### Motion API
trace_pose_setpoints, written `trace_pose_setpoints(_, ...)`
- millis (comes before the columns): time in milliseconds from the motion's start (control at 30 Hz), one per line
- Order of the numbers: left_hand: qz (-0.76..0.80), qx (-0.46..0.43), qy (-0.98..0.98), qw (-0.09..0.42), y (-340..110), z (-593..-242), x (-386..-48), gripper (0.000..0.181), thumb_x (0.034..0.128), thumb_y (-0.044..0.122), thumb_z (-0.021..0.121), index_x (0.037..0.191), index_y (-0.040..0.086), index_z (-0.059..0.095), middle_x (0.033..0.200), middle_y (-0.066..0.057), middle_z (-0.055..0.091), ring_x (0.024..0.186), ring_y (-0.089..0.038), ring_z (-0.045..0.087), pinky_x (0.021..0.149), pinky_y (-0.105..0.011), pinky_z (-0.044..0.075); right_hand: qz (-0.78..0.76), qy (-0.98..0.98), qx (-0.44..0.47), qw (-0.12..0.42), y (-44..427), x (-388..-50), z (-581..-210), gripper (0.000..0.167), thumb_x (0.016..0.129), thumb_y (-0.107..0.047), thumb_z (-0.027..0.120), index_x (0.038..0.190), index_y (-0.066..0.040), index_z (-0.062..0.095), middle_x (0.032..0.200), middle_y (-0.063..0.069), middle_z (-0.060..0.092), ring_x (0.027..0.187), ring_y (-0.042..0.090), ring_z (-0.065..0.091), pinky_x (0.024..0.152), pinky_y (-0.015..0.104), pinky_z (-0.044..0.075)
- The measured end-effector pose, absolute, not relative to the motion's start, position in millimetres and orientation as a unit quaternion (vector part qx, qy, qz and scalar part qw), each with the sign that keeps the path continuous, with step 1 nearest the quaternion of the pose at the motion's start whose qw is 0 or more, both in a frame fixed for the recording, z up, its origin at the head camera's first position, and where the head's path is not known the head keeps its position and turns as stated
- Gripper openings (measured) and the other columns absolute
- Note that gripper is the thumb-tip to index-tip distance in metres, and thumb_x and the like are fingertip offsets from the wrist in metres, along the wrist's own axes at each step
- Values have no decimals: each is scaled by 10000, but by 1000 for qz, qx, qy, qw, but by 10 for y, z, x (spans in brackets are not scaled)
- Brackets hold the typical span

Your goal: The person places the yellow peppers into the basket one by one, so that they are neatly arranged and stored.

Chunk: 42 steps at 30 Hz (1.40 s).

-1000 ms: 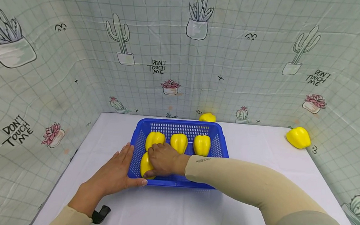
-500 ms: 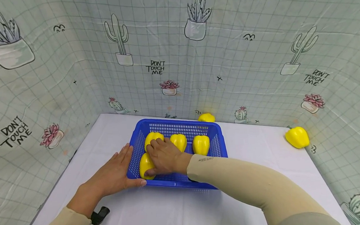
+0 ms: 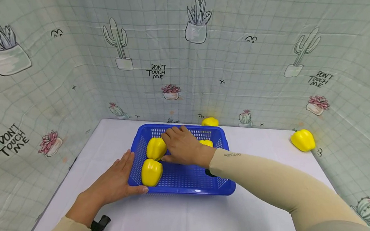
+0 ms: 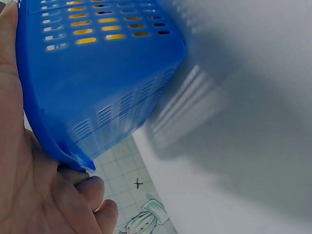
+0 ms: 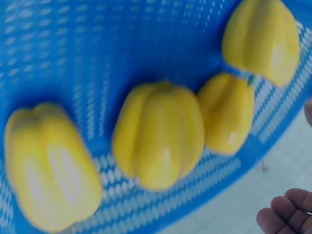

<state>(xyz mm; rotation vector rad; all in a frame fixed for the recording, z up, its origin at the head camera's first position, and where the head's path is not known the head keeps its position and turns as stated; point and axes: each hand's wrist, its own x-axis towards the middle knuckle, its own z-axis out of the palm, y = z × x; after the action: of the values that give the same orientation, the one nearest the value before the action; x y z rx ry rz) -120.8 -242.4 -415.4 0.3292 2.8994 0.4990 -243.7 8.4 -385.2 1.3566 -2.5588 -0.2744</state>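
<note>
A blue perforated plastic basket (image 3: pixel 189 190) holds several yellow bell peppers. One pepper (image 3: pixel 151 172) lies in its front left corner and another pepper (image 3: pixel 155 148) just behind. A pepper (image 3: pixel 206 143) at the right is mostly covered by my right wrist. My left hand (image 3: pixel 113 182) rests against the basket's front left corner, fingers straight along the left rim, thumb on the front rim. My right hand (image 3: pixel 185 147) hovers over the basket's middle, hiding a pepper (image 5: pixel 161 136) seen in the right wrist view. There, its fingers (image 5: pixel 285 217) stay apart from the peppers.
Outside the basket, one yellow pepper (image 3: pixel 210 122) lies behind its back rim. Another pepper (image 3: pixel 303 140) lies at the table's right rear edge. Patterned cloth walls (image 3: pixel 252 73) enclose the white table (image 3: pixel 261 136) at the back and sides.
My right hand has left the front left pepper and moved right and back over the middle of the basket. My left hand stays at the corner. The view has shifted slightly.
</note>
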Motion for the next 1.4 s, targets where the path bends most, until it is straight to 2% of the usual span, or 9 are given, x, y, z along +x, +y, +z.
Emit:
trace_pose_setpoints(67, 172, 108, 975, 90, -2424, -4163, -1206, 1356, 810, 855, 655, 1638, -104, 172, 1726, -320, 121, 1581, -505, 224, 1268, -662, 222, -85, -872, 462, 138, 201, -2482, -3794, 624, 969, -644, 660, 1234, -82, 605, 1152, 77, 637, 1034, 256, 592, 880, 399, 504)
trace_pose_setpoints(333, 173, 101, 975, 92, -2428, -4184, -1210, 1378, 793, 877, 647, 1642, -96, 166, 1733, -309, 102, 1587, -502, 206, 1274, -657, 207, -82, -878, 429, 193, 775, -2642, -3635, 638, 963, -538, 730, 1326, -26, 617, 1224, 130, 666, 1112, 307, 617, 955, 447, 527)
trace_pose_setpoints(600, 188, 95, 972, 106, -2423, -4169, -1203, 1376, 801, 856, 664, 1653, -82, 127, 1738, -305, 78, 1557, -565, 214, 1245, -694, 236, -66, -899, 379, 210, 1424, -2752, -3553, 654, 965, -475, 752, 1368, 15, 592, 1284, 189, 654, 1157, 364, 619, 979, 512, 531)
trace_pose_setpoints(1067, 188, 94, 971, 113, -2418, -4175, -1191, 1359, 817, 820, 686, 1663, -61, 91, 1740, -304, 61, 1546, -589, 204, 1229, -716, 244, -30, -924, 308, 223, 2449, -2925, -3634, 581, 944, -359, 797, 1280, 64, 585, 1175, 251, 649, 1056, 434, 614, 838, 546, 545)
trace_pose_setpoints(1200, 182, 92, 973, 112, -2417, -4178, -1185, 1359, 816, 823, 683, 1665, -55, 89, 1741, -298, 69, 1532, -605, 218, 1214, -728, 263, -41, -930, 298, 210, 2796, -2986, -3690, 559, 927, -301, 813, 1262, 82, 581, 1172, 263, 642, 1056, 447, 611, 830, 561, 542)
trace_pose_setpoints(1400, 184, 98, 972, 108, -2413, -4159, -1188, 1356, 821, 811, 690, 1660, -68, 91, 1736, -310, 77, 1523, -616, 225, 1212, -724, 272, -113, -942, 289, 127, 3365, -3016, -3784, 568, 917, -280, 815, 1283, 81, 574, 1213, 250, 619, 1095, 424, 587, 907, 574, 539)
